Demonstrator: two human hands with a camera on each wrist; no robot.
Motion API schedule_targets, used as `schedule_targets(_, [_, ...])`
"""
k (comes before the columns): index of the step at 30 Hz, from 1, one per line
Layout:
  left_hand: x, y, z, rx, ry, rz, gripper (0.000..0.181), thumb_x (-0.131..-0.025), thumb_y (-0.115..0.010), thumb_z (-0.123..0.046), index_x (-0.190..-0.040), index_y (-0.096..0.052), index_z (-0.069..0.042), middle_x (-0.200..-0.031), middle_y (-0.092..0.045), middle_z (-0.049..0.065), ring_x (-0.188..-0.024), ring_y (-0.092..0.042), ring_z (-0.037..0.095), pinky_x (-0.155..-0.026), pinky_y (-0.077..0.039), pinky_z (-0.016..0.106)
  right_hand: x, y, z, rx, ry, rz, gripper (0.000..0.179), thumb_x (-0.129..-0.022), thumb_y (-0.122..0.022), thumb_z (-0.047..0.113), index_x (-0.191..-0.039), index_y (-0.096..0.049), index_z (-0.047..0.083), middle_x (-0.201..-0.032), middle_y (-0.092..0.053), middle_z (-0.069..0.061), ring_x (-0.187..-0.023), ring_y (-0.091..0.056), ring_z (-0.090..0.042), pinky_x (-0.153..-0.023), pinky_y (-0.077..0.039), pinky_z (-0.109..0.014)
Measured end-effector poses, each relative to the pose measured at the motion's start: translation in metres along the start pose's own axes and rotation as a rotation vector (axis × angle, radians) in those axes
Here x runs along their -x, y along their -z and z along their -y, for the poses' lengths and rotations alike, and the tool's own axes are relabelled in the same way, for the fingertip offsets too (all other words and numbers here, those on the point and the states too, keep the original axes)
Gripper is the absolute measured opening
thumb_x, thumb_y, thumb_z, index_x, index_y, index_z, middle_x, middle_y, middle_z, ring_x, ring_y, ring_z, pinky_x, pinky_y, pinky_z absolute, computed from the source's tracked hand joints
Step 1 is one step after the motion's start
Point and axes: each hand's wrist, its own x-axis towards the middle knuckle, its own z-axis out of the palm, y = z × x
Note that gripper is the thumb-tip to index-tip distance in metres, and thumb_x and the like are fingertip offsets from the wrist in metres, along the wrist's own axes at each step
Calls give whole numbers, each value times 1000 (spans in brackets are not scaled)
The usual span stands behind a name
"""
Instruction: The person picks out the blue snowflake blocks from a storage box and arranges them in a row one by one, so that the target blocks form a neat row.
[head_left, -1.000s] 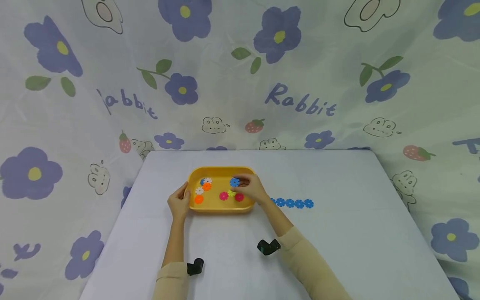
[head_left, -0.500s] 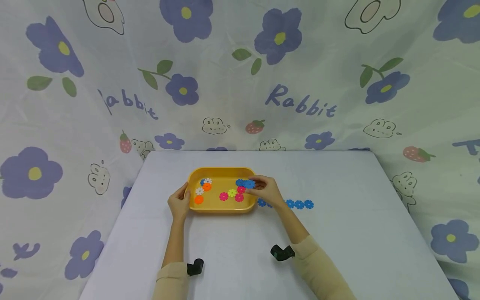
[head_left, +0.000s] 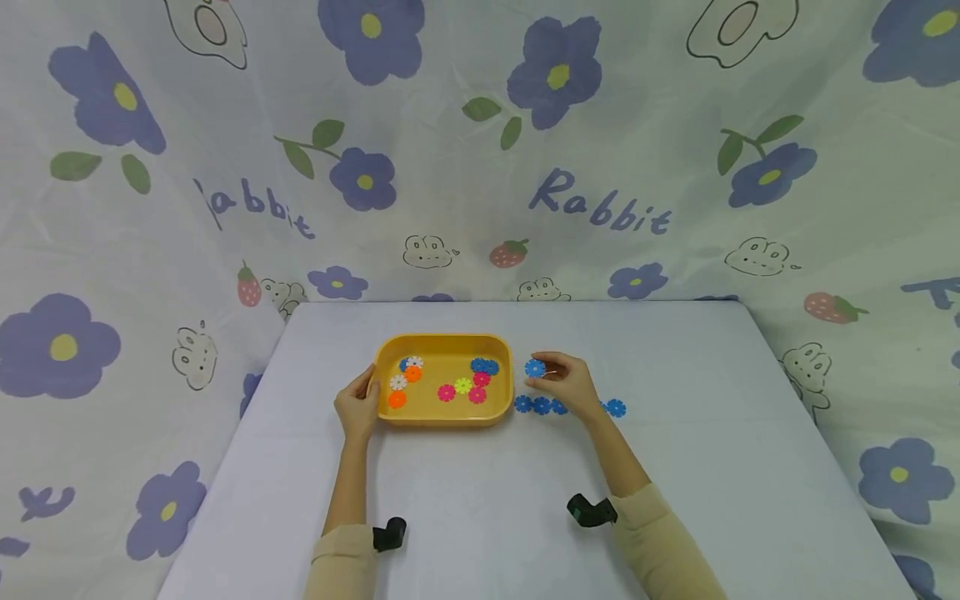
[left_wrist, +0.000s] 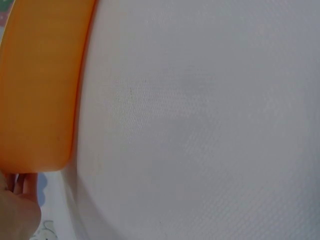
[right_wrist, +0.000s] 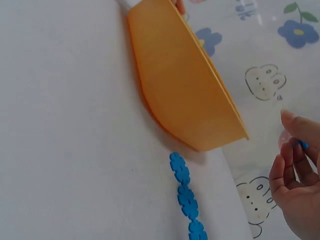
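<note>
My left hand (head_left: pixel 358 406) grips the left rim of a yellow tray (head_left: pixel 442 421); in the left wrist view its fingers (left_wrist: pixel 30 185) lie against the tray's end. Just past the tray's right side, my right hand (head_left: pixel 567 385) pinches a blue flower-shaped plastic disc (head_left: pixel 535 368) above the table. Below that hand runs a row of blue discs (head_left: pixel 542 406), partly covered by the wrist; the right wrist view shows them end to end (right_wrist: pixel 187 200). Inside the tray lie pink discs (head_left: pixel 447 392), a yellow one (head_left: pixel 463 386), two blue (head_left: pixel 484 366), and orange and white discs (head_left: pixel 397 382) at the left.
A white cloth covers the table (head_left: pixel 450 500). Behind it and at the sides hangs a patterned curtain (head_left: pixel 450 183) with flowers and rabbits. A black wrist camera (head_left: pixel 591 511) sits by the right sleeve, another camera (head_left: pixel 390 534) by the left.
My right hand has carried the blue disc from over the tray to the right, past its rim. Two blue discs now show at the tray's right. The left hand stays put.
</note>
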Motion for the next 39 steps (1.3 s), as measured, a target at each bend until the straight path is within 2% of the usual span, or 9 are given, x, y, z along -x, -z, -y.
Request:
schedule_targets(3, [4,0,-12,-10,-12,14,29,-84,-55,14,-112,-59,16,-114,-57,32,-109,-54,44,-76,-48,7,8,11,9,7,26,-21,42,-77,-75,1,-115,-60,-11,-114,-61,-25,-94,-55,-36,-86,-53,-46])
schedule_targets(5, [6,1,-15,-15,-5,20,29,-84,-55,14,-113,-58,17,-115,-57,32,-110,-53,45,-78,-48,8,12,17,11,15,26,-40,42,-77,-75,0,-115,-60,-11,-115,-61,-25,-95,-56,-36,-86,-53,-46])
schedule_targets(7, [5,1,-10,-20,-4,22,29,-85,-55,13,-114,-57,17,-116,-56,33,-110,-54,44,-78,-48,8,16,24,10,4,16,-55,43,-77,-74,-1,-116,-59,-13,-115,-60,-26,-96,-55,-35,-85,-54,-37])
schedule_targets(12, [-1,0,16,-30,7,-3,29,-86,-57,10,-115,-61,11,-117,-60,26,-110,-57,36,-76,-46,4,24,43,-1,-42,-3,-89,43,-77,-73,-2,-116,-59,-12,-117,-59,-28,-97,-55,-35,-77,-51,-15])
schedule_targets(19, [-3,-1,22,-45,11,-16,28,-87,-58,7,-115,-62,9,-117,-60,24,-111,-57,34,-75,-45,3,38,64,-15,5,-8,-125,42,-78,-73,0,-117,-59,-10,-117,-59,-27,-100,-54,-37,-75,-50,-12])
schedule_targets(22, [-2,0,19,-38,8,2,28,-87,-57,8,-116,-61,10,-118,-59,24,-112,-56,35,-76,-44,2,46,72,-20,25,-6,-143,42,-79,-72,-1,-118,-59,-10,-119,-58,-28,-102,-52,-37,-76,-49,-12])
schedule_targets(29, [6,1,-9,-38,-33,25,28,-85,-55,13,-113,-58,17,-115,-58,31,-109,-55,42,-76,-47,7,61,90,-32,114,-22,-229,41,-80,-70,-1,-119,-59,-9,-119,-56,-28,-100,-47,-33,-74,-45,-9])
schedule_targets(35, [8,2,-12,-19,-21,28,29,-85,-55,13,-114,-58,17,-116,-58,30,-110,-55,41,-78,-47,7,71,102,-51,163,-41,-311,41,-79,-72,-2,-117,-59,-12,-114,-58,-29,-92,-47,-33,-68,-43,-13])
schedule_targets(39, [8,3,-11,-8,-24,31,29,-85,-56,12,-114,-58,16,-116,-58,30,-110,-55,42,-78,-47,8,74,110,-72,202,-70,-361,42,-79,-73,0,-117,-59,-12,-111,-60,-28,-87,-48,-21,-67,-43,-10])
